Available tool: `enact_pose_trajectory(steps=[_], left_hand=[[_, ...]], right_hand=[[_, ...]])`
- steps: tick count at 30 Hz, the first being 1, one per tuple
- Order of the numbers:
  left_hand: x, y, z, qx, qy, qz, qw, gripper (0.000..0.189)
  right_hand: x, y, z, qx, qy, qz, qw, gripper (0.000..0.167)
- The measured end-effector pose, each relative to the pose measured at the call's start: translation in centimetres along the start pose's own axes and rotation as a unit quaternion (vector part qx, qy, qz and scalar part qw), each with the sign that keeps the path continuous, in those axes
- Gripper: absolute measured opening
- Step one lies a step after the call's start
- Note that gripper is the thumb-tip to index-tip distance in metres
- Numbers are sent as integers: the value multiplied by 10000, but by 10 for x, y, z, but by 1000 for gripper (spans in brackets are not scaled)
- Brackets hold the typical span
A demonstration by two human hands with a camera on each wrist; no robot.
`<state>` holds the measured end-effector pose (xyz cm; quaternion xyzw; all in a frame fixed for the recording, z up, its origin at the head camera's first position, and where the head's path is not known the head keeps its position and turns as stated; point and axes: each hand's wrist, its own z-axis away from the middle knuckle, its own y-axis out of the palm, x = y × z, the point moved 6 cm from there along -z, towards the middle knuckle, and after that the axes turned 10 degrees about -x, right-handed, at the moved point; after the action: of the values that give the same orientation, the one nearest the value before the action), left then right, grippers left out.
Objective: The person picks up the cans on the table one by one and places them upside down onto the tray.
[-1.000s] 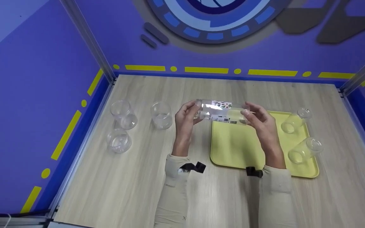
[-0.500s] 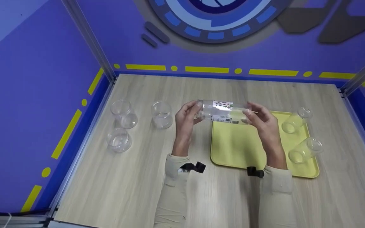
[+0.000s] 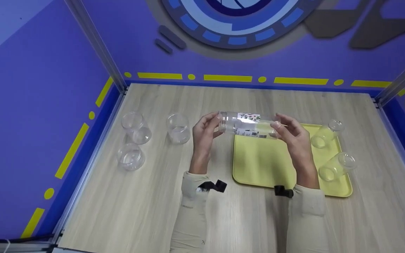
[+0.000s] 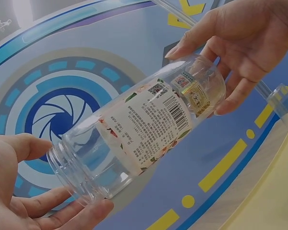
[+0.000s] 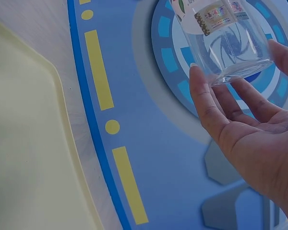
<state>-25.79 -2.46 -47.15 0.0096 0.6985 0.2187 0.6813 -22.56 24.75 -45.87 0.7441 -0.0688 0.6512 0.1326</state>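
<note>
In the head view, cannot read the too-small label (image 3: 247, 133), nor see the yellow tray (image 3: 258, 161) whole behind the right hand (image 3: 298, 140). In the right wrist view, lose part of the clear bottle (image 5: 225, 45) past the top edge.

The head view looks forward and down over the table (image 3: 153, 196), far enough back to take in the left hand (image 3: 202, 140), the right hand (image 3: 298, 144), the whole bottle (image 3: 247, 124) and the wall (image 3: 142, 52) behind. The left wrist view faces that wall from close behind the bottle, showing it slantwise between both hands. The right wrist view, also close, shares the bottle's base, the right hand and the wall with it, plus the tray (image 5: 24, 134) at left.
</note>
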Motion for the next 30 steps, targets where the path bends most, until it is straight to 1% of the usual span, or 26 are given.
enact_pose_trajectory(steps=[7,15,24,30], left_hand=[[0,-2,0,-26,78,-50,10000,33],[-1,-5,-3,-137,181,-15,9997,35],[-4,-11,-4,-121,351,-190,9991,33],[-9,-16,-7,-234,465,-327,9981,32]], right_hand=[[0,-1,2,-117,49,69,9999,49],[2,-4,1,-205,-31,-53,9998,42],[0,-11,1,-232,62,97,9997,48],[2,-14,-1,-255,116,210,9994,51]])
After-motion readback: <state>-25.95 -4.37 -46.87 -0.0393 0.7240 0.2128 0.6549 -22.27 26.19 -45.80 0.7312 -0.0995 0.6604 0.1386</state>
